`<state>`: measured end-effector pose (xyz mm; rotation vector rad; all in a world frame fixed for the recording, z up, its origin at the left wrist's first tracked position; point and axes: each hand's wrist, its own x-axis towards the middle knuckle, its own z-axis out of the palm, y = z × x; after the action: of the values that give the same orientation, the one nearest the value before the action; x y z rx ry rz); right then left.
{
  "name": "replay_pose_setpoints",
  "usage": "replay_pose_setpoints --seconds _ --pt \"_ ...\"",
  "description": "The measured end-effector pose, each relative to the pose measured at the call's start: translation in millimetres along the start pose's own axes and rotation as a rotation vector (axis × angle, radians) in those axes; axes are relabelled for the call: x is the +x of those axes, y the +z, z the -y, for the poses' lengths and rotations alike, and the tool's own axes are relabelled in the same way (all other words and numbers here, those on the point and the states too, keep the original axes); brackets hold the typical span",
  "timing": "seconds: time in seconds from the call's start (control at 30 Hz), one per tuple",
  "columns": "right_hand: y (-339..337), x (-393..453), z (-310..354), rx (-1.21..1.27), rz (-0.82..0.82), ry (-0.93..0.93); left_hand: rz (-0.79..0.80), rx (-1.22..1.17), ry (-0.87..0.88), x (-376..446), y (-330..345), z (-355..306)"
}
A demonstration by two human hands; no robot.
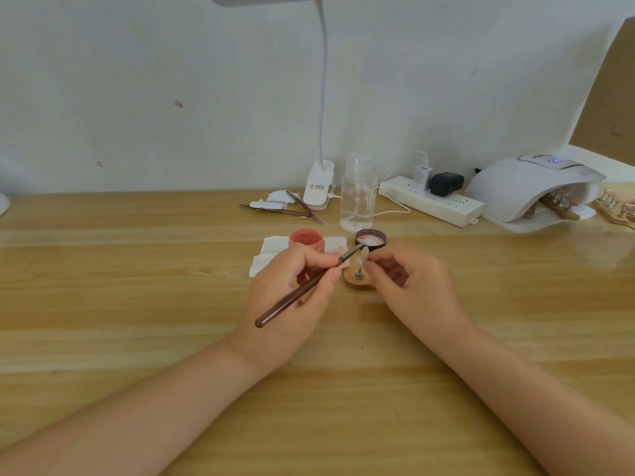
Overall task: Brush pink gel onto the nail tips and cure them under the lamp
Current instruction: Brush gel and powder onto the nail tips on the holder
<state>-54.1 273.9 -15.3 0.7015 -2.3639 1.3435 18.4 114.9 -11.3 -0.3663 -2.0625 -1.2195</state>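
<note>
Clear nail tip [365, 251], light and brittle: right hand [409, 286] pinches it at 12 o'clock of its wooden stand [357, 280]; left hand [292, 297] holds brush [302, 290].

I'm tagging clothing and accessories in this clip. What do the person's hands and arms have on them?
Nothing shows on them. The left hand and right hand are bare, with no gloves, rings, watch or bracelet in view. Both forearms are uncovered down to the bottom edge of the picture, so no sleeves appear. The fingernails that show look short and plain.
</note>
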Motion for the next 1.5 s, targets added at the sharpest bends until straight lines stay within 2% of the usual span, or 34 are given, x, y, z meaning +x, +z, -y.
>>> replay_pose_setpoints --seconds 0.3,0.6,0.73,1.17,1.4,1.5 --pt "-0.5 -1.0 1.9 0.025 -0.02 -0.009 0.002 0.038 0.026 -0.2 0.3 -1.3" --pt "-0.7 -0.9 2.8 0.02 -0.028 -0.007 -0.004 -0.05 0.024 -2.3 -4.4 -0.1" --pt "-0.9 -1.3 2.6 0.029 -0.036 -0.011 -0.021 -0.061 -0.028 -0.9 -2.9 0.5" --pt "-1.9 -0.1 0.6 -0.026 -0.048 -0.062 0.019 -0.063 0.019 -2.3 -3.8 -0.7" --pt "-1.6 -1.1 2.3 -0.073 -0.052 -0.081 -0.007 -0.078 -0.077 -0.9 -2.9 -2.3" --pt "-1.5 -1.4 3.0 -0.094 -0.049 -0.09 0.006 -0.033 -0.031 -1.4 -1.8 -3.5"
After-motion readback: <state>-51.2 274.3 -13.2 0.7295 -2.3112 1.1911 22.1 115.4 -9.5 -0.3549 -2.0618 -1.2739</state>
